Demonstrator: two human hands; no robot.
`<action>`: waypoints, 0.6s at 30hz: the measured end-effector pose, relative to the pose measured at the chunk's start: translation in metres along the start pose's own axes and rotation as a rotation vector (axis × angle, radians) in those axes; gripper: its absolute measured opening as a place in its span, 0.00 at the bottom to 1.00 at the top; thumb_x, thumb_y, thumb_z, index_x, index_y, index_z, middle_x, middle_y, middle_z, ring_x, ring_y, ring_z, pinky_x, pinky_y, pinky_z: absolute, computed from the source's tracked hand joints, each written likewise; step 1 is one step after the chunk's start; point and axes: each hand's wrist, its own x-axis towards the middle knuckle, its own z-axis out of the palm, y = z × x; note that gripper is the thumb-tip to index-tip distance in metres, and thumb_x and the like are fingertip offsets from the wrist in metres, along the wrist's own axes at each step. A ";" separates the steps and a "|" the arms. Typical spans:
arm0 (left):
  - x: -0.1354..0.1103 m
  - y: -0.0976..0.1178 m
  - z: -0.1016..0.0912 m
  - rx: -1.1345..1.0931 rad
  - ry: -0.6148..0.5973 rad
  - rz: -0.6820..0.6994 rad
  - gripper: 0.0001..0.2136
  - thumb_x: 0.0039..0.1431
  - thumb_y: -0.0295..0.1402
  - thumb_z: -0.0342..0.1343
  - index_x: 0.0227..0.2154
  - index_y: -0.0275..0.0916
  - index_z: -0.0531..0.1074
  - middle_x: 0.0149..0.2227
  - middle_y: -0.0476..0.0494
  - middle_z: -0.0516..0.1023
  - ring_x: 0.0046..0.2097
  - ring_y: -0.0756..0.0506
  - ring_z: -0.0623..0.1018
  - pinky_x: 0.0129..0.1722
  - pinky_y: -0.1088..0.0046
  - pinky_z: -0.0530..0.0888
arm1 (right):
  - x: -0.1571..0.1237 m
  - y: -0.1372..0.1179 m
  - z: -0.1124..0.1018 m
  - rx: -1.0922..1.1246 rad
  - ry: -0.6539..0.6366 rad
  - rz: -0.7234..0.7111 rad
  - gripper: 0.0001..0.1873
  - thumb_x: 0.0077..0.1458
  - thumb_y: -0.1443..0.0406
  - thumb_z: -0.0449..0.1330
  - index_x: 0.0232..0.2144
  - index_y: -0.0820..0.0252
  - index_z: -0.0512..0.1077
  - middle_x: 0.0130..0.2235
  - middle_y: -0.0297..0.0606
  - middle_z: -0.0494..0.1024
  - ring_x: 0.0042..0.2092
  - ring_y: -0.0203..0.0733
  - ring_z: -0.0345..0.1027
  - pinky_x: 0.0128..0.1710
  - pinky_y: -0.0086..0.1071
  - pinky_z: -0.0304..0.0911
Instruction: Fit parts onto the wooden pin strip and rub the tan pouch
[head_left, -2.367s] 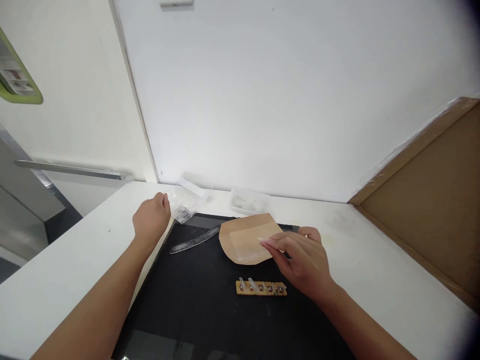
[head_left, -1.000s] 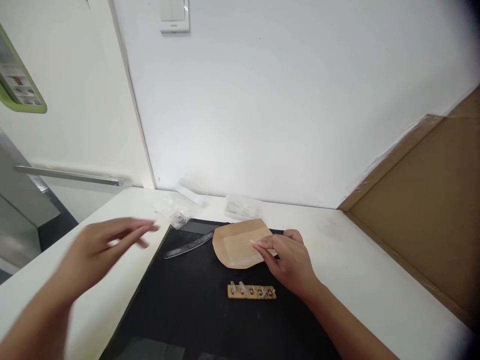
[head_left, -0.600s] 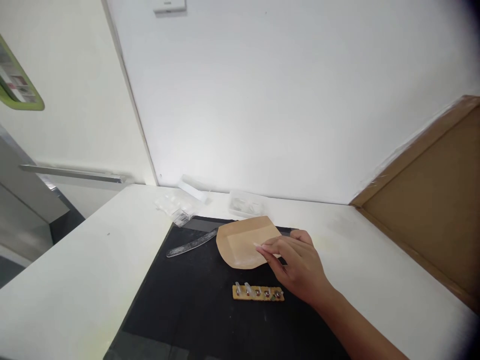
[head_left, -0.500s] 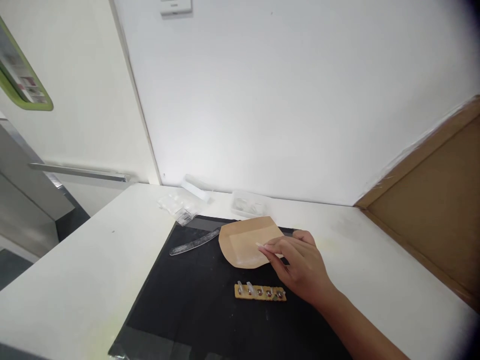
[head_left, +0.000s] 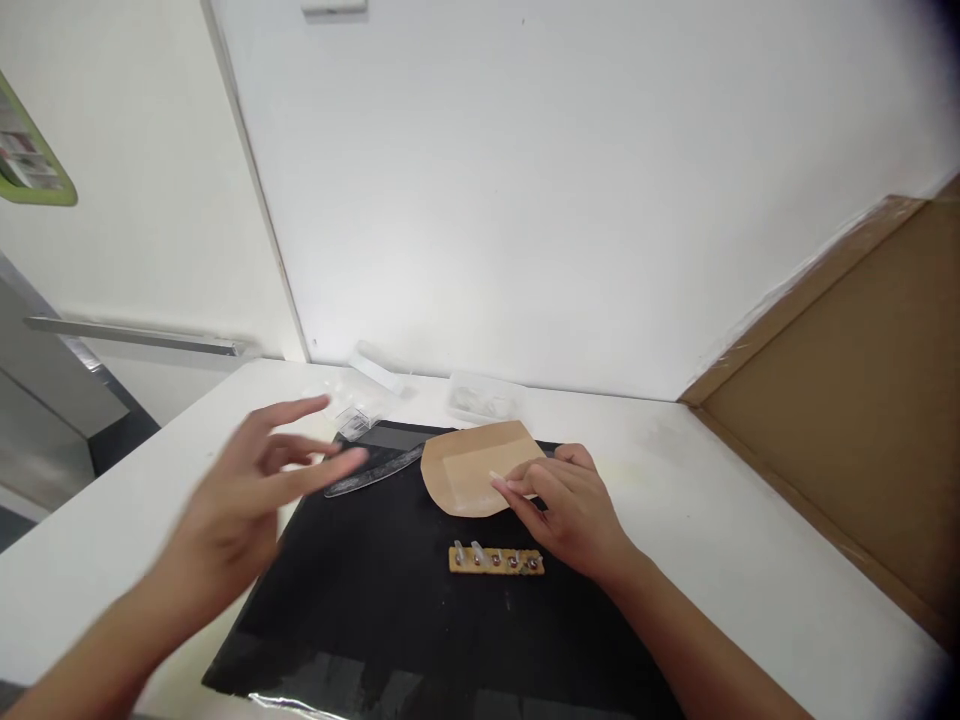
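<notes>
Black and faintly glossy, a mat [head_left: 375, 620] covers the middle of the white table [head_left: 735, 520], and the left hand [head_left: 240, 490] has come back over its left side, having been out of sight half a second ago. That return means both hands are now at the work, with the left one unburdened as far as can be seen: its thumb and fingers stand apart, blurred by motion, with nothing visible between them. On the other side of the mat, the right hand [head_left: 574, 510] is as it was, thumb and forefinger pinched together on a small pale piece [head_left: 496, 478], held above a sheet of tan paper [head_left: 472, 450]. The paper lies over the mat's far part; whether the right hand also touches it cannot be told. Nearer the mat's middle rests a yellow strip [head_left: 487, 571] with a row of shiny studs, some bearing upright translucent slips. Towards the mat's far left lies a curved dark file [head_left: 364, 481], its one end by the paper. Beyond the mat's far edge are clear packaging [head_left: 356, 420] and a shallow transparent box [head_left: 484, 398].
</notes>
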 end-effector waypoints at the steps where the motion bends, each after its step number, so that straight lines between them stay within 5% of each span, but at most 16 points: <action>1: 0.042 0.016 0.012 -0.044 -0.043 0.015 0.23 0.71 0.25 0.49 0.52 0.64 0.79 0.66 0.47 0.63 0.58 0.39 0.76 0.58 0.53 0.78 | 0.000 -0.001 0.000 -0.006 -0.019 -0.012 0.14 0.69 0.62 0.60 0.28 0.55 0.67 0.26 0.29 0.79 0.26 0.34 0.68 0.40 0.38 0.53; 3: 0.101 0.046 0.042 -0.148 -0.077 0.182 0.26 0.70 0.21 0.46 0.57 0.62 0.75 0.64 0.43 0.61 0.57 0.42 0.76 0.54 0.58 0.79 | -0.001 -0.002 -0.001 -0.025 -0.046 -0.032 0.14 0.69 0.62 0.59 0.28 0.55 0.67 0.26 0.29 0.78 0.26 0.34 0.66 0.40 0.38 0.53; 5: 0.125 0.066 0.074 -0.220 -0.129 0.237 0.24 0.71 0.22 0.47 0.61 0.56 0.73 0.59 0.39 0.65 0.53 0.45 0.76 0.50 0.64 0.80 | 0.000 -0.004 -0.002 -0.042 -0.066 -0.053 0.14 0.69 0.63 0.59 0.28 0.56 0.68 0.25 0.29 0.77 0.27 0.34 0.66 0.40 0.37 0.52; 9: 0.111 0.075 0.110 -0.329 -0.114 0.031 0.16 0.72 0.30 0.52 0.59 0.45 0.73 0.48 0.40 0.72 0.43 0.47 0.78 0.40 0.69 0.80 | 0.003 -0.010 -0.004 -0.023 -0.096 -0.105 0.15 0.69 0.65 0.59 0.28 0.57 0.66 0.26 0.29 0.77 0.28 0.33 0.68 0.39 0.37 0.52; 18: 0.095 0.083 0.115 -0.525 -0.181 -0.149 0.11 0.72 0.34 0.54 0.45 0.46 0.83 0.45 0.42 0.81 0.46 0.45 0.80 0.44 0.69 0.79 | 0.004 -0.023 -0.002 -0.030 -0.136 -0.205 0.15 0.69 0.68 0.59 0.28 0.57 0.63 0.29 0.28 0.78 0.30 0.31 0.67 0.38 0.37 0.52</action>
